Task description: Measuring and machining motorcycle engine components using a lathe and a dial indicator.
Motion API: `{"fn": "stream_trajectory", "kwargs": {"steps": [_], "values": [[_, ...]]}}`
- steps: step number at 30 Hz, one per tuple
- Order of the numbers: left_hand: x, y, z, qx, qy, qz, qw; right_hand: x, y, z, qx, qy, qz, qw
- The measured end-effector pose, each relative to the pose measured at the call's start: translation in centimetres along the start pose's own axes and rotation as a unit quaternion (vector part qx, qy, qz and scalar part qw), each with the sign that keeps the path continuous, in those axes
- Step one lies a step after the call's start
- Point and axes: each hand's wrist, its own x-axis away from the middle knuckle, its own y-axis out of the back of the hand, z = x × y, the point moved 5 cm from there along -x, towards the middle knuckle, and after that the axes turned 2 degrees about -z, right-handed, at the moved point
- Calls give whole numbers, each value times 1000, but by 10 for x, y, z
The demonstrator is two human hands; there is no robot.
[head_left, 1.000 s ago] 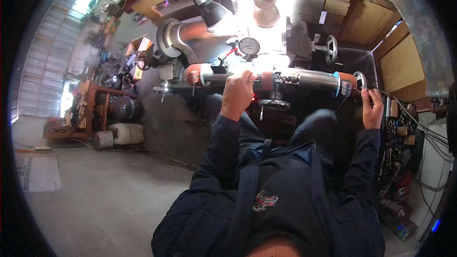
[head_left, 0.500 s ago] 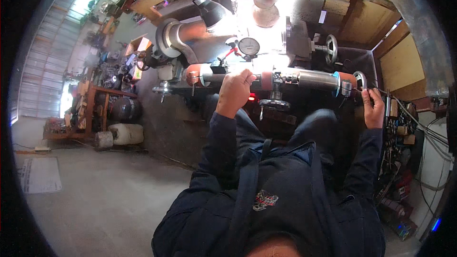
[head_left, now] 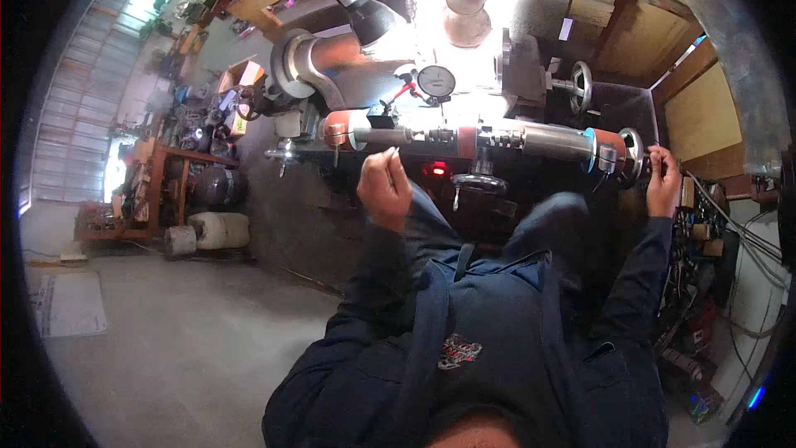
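Observation:
My left hand [head_left: 385, 189] is in front of the machine with its fingertips pinched. A tiny light-coloured tip shows between them, too small to name. At the far right end, the fingers of my right hand [head_left: 662, 186] are closed at the outer side of a metal handwheel [head_left: 635, 154], seemingly on its handle. Beyond my left hand, a slim metal shaft [head_left: 441, 136] lies level between two steel cylinders, the left one [head_left: 386, 135] and the right one [head_left: 557, 141]. A round dial gauge [head_left: 435, 81] on a red arm stands above the shaft.
A second handwheel [head_left: 479, 183] sits low at the machine's front, near my knees, and a third [head_left: 580, 87] at the back right. A bright work lamp [head_left: 371, 17] hangs over the machine. Cables [head_left: 738, 220] run along the right. A metal tank [head_left: 220, 232] lies on the floor at left.
My left hand has drawn back from the shaft, down and to the left, and turned fingertips up. My right hand has shifted slightly right at the handwheel, which looks turned.

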Motion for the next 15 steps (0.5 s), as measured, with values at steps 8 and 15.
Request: {"fn": "stream_trajectory", "kwargs": {"steps": [8,15], "values": [[70,2,60,-92,143,67,983,-31,-42,-59,-124,-108,85,983],[72,-3,67,-117,136,86,980,-10,-71,-102,-313,-238,155,906]]}}
